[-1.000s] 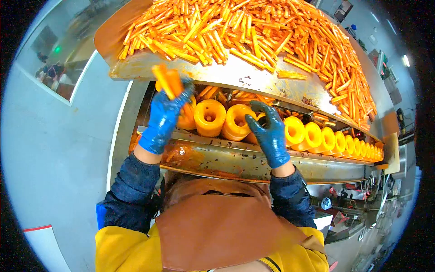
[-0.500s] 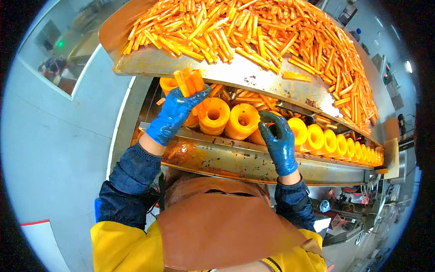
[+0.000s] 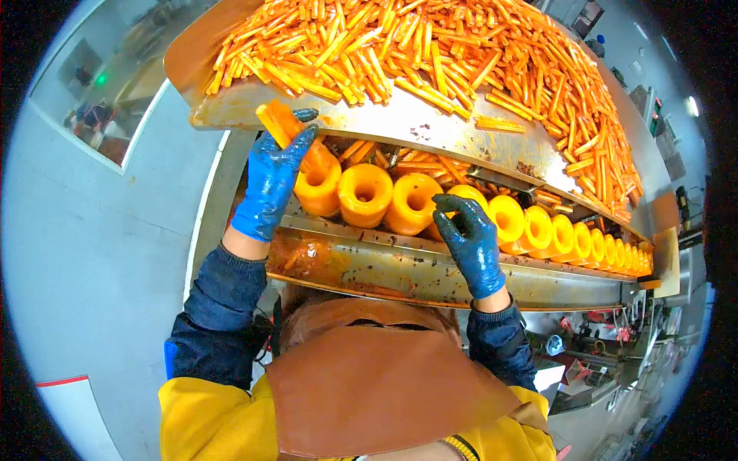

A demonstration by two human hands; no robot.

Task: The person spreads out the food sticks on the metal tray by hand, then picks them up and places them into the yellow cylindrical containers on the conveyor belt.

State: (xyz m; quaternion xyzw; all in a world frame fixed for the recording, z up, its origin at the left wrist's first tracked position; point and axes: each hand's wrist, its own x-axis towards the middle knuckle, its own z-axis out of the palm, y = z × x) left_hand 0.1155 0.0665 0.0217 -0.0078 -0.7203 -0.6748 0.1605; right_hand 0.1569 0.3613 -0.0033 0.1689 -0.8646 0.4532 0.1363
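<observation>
A few glossy orange food sticks [image 3: 278, 123] are gripped in my left hand [image 3: 265, 188], which wears a blue glove. Their lower end stands in the mouth of the nearest yellow funnel-shaped cup [image 3: 317, 194] at the left end of a long row. My right hand [image 3: 473, 250], in a blue glove darkened by oil, hovers at the front of the row. Its thumb and forefinger curve toward each other with a small gap, holding nothing visible. Beside it are a cup [image 3: 411, 206] on the left and another cup [image 3: 506, 220] on the right.
A heap of orange sticks [image 3: 430, 54] covers the sloping metal tray [image 3: 384, 123] beyond the cups. More loose sticks [image 3: 419, 163] lie under the tray's edge. A stained metal trough [image 3: 369, 265] runs in front of the row. A pale wall [image 3: 100, 230] stands at the left.
My left hand has moved left and slightly down, bringing the sticks from above the cups into the leftmost cup's mouth. My right hand's fingertips have drawn slightly closer together.
</observation>
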